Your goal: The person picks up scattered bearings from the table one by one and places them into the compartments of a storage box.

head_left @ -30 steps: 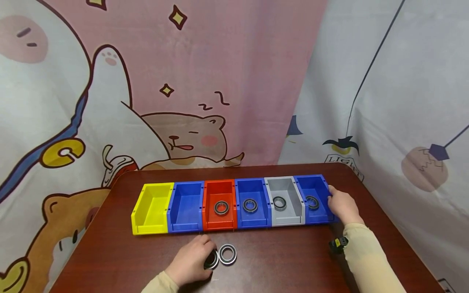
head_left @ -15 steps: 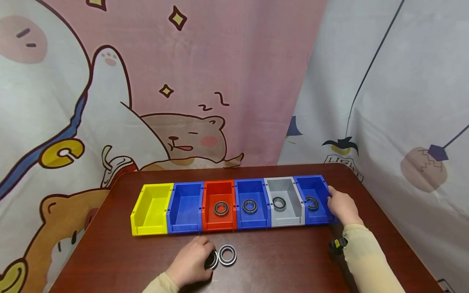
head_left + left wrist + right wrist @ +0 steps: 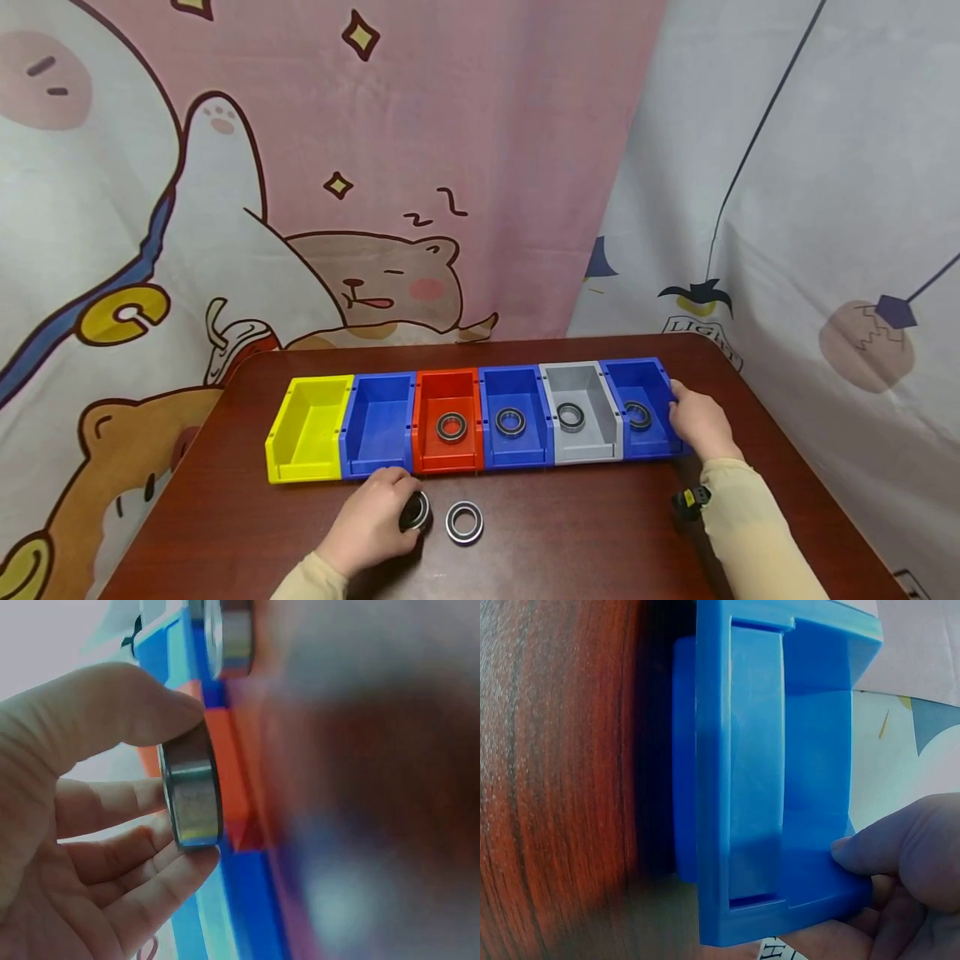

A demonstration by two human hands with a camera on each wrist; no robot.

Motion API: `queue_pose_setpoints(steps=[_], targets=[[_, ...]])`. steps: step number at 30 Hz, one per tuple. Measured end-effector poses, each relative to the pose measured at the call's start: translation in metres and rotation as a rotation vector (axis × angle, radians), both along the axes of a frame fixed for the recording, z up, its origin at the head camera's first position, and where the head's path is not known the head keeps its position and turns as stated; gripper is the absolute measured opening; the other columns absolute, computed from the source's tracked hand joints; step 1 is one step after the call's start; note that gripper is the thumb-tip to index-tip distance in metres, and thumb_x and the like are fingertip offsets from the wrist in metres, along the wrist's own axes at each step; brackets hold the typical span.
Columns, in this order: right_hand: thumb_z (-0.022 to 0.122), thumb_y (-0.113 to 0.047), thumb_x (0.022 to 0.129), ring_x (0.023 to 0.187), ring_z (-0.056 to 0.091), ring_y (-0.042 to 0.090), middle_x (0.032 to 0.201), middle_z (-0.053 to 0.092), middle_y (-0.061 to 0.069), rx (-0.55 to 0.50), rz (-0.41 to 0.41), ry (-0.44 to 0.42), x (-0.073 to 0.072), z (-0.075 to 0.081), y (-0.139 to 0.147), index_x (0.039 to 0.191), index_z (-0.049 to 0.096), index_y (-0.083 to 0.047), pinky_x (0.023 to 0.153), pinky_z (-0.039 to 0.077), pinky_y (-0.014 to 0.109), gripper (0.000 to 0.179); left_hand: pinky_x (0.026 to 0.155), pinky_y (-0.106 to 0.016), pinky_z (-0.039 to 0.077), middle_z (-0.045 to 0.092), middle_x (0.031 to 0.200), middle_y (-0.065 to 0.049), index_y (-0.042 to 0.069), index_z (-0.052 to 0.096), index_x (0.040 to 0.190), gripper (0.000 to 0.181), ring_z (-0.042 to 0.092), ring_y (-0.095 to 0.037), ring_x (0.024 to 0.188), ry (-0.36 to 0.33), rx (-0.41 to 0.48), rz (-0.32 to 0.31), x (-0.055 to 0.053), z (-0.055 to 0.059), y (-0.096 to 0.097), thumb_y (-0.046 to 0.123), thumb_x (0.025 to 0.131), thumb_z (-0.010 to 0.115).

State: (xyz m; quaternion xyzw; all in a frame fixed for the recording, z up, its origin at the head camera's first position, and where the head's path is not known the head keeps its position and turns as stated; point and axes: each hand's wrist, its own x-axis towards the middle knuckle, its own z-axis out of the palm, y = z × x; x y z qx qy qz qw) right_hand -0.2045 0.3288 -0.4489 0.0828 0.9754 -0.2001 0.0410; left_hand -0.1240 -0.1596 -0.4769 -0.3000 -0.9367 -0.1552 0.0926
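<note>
My left hand (image 3: 375, 517) pinches a ball bearing (image 3: 424, 510) on edge, just in front of the bin row. In the left wrist view the thumb lies on one side of that bearing (image 3: 193, 795) and the fingertips on the other. A second bearing (image 3: 451, 525) lies flat on the table to its right. At the far right my right hand (image 3: 703, 421) grips the side wall of the end blue bin (image 3: 637, 379). The right wrist view has the thumb inside this bin (image 3: 757, 750), the other fingers partly hidden outside its wall.
The joined row runs from a yellow bin (image 3: 311, 429) through a blue bin (image 3: 381, 425), a red bin (image 3: 448, 387), another blue bin (image 3: 512, 383) and a grey bin (image 3: 576, 383). Single bearings lie in the red, grey and two right-hand blue bins. A printed curtain (image 3: 525, 167) hangs behind the table (image 3: 570, 533).
My left hand has shifted slightly left and up with its bearing, away from the one lying on the table. The right hand keeps its grip on the end bin.
</note>
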Motion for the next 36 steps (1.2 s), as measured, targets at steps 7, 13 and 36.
queue_pose_setpoints(steps=[7, 13, 36], targets=[[0.045, -0.007, 0.101, 0.118, 0.047, 0.059, 0.135, 0.042, 0.043, -0.006, 0.002, -0.002, 0.000, 0.000, 0.000, 0.147, 0.031, 0.011, 0.094, 0.040, 0.068, 0.051, 0.077, -0.040, 0.054, 0.062, 0.090, -0.005, 0.003, 0.070, 0.097, 0.045, 0.057, -0.022, 0.084, 0.017, 0.050, 0.109, -0.011, 0.019, -0.013, 0.021, 0.060, 0.089], [0.045, -0.007, 0.100, 0.116, 0.048, 0.059, 0.135, 0.043, 0.042, 0.003, 0.006, 0.000, -0.001, 0.000, 0.001, 0.147, 0.031, 0.010, 0.093, 0.041, 0.068, 0.051, 0.082, -0.043, 0.055, 0.064, 0.095, -0.010, 0.002, 0.070, 0.100, 0.046, 0.060, -0.027, 0.087, -0.008, 0.066, 0.193, -0.024, 0.037, -0.022, 0.018, 0.061, 0.089], [0.045, -0.007, 0.100, 0.117, 0.047, 0.059, 0.136, 0.042, 0.042, 0.021, -0.002, -0.013, -0.001, 0.001, 0.000, 0.147, 0.030, 0.011, 0.092, 0.042, 0.067, 0.053, 0.092, -0.054, 0.050, 0.064, 0.111, -0.023, -0.007, 0.067, 0.116, 0.055, 0.060, -0.038, 0.101, 0.029, 0.079, 0.276, -0.065, 0.049, -0.025, 0.013, 0.069, 0.088]])
